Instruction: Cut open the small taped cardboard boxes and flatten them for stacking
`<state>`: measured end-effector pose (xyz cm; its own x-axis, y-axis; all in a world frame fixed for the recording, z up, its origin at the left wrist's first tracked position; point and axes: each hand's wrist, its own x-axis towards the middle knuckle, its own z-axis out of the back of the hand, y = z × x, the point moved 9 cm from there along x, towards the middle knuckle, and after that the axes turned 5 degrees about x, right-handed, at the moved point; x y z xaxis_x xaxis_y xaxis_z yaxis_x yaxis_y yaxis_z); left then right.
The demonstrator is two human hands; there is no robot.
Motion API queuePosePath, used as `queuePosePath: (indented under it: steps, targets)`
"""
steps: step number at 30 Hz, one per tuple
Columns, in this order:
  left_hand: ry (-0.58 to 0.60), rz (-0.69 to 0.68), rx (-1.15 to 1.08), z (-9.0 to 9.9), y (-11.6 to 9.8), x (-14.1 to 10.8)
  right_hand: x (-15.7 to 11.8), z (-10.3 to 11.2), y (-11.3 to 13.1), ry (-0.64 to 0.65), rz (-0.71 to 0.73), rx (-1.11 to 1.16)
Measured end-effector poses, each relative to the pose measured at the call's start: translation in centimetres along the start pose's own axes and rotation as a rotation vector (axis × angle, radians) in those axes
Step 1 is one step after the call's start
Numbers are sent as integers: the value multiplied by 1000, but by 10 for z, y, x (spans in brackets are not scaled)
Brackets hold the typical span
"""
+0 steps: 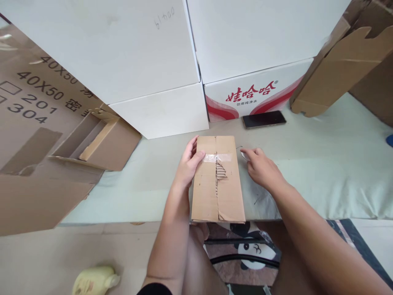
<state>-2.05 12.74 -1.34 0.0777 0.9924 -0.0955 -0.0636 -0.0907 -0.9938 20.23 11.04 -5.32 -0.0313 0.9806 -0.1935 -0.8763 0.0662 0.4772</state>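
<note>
A closed brown cardboard box point(205, 192) lies on the cloth-covered surface point(144, 180), its near end at the front edge. Clear tape point(224, 157) crosses its centre seam near the far end, and the top is torn beside the seam. My left hand point(188, 164) grips the box's upper left side, thumb on top by the tape and fingers down the side. To the right of the box, apart from it, my right hand point(260, 166) is closed, with a small shiny, clear piece point(245, 155) pinched at its fingertips.
White boxes point(159, 110) stand stacked behind, with a black phone point(264, 119) before the red-printed one. An open carton point(115, 145) sits at left, a large printed carton point(37, 184) beside it. Folded cardboard point(331, 78) leans at right. A yellow bottle point(93, 282) is on the floor.
</note>
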Motion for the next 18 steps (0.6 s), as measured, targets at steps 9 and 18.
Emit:
queuePosePath:
  steps: [9, 18]
  targets:
    - [45, -10, 22, -7, 0, -1, -1, 7, 2, -71, 14, 109]
    - [33, -4, 5, -6, 0, -2, -4, 28, 6, -290, 93, 310]
